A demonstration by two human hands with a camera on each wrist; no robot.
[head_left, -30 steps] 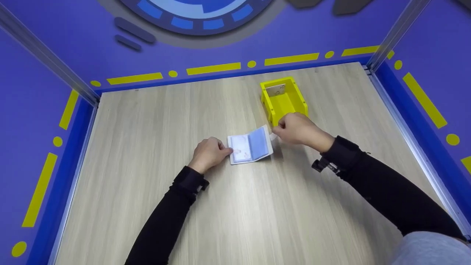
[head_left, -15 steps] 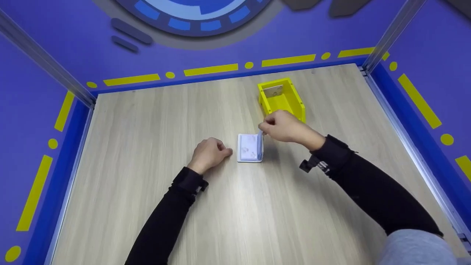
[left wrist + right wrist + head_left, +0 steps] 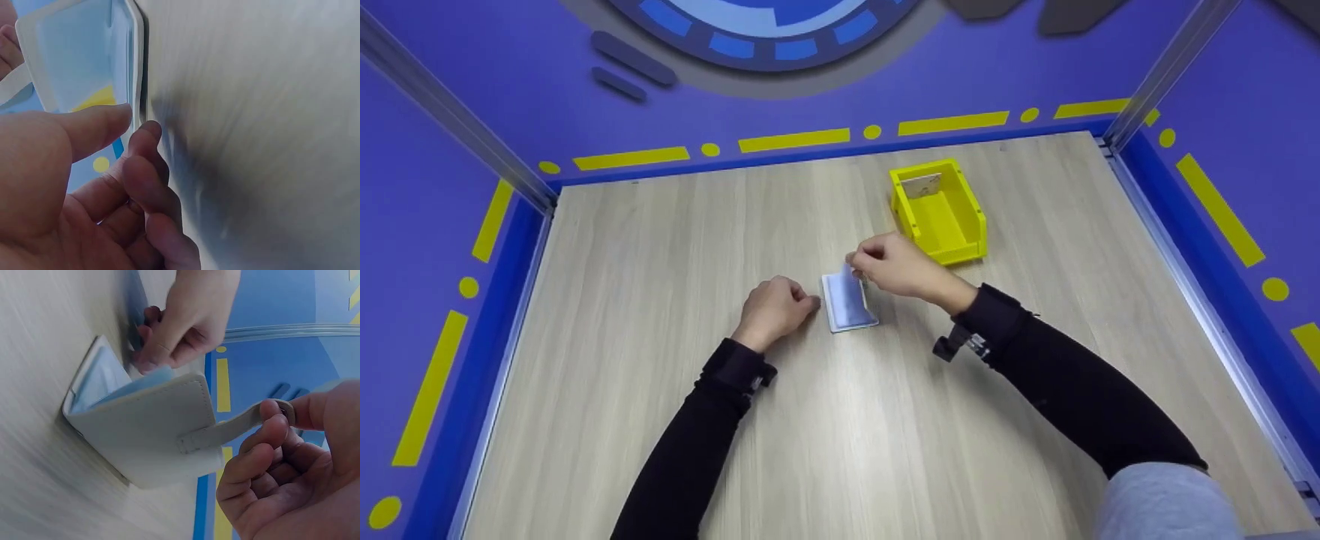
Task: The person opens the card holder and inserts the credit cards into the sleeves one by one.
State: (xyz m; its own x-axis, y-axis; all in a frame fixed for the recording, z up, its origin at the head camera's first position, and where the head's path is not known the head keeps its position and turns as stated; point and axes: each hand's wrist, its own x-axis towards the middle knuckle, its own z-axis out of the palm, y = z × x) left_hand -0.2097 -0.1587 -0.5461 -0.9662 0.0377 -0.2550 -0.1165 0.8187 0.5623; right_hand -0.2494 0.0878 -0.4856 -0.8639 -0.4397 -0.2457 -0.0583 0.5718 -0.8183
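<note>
A small white card holder (image 3: 838, 313) with clear bluish plastic sleeves (image 3: 73, 62) stands half open on the table, its right cover (image 3: 146, 433) raised and leaning left over the other half. My right hand (image 3: 894, 264) pinches the end of the narrow white strap (image 3: 225, 432) attached to that cover. To the left, my left hand (image 3: 775, 309) lies low over the table with fingers loosely curled. Its thumb and index fingertips are a little apart with nothing between them, right at the holder's edge in the left wrist view.
Behind my right hand is a yellow open-front bin (image 3: 978, 219), with a pale patterned card or label (image 3: 921, 185) on its inner back wall. Blue panels with yellow marks (image 3: 795, 140) border the wood-grain table (image 3: 675, 247) at the back and sides.
The right hand has moved left, swinging the holder's cover up and over towards the other half. The left thumb has come off the holder's left page.
</note>
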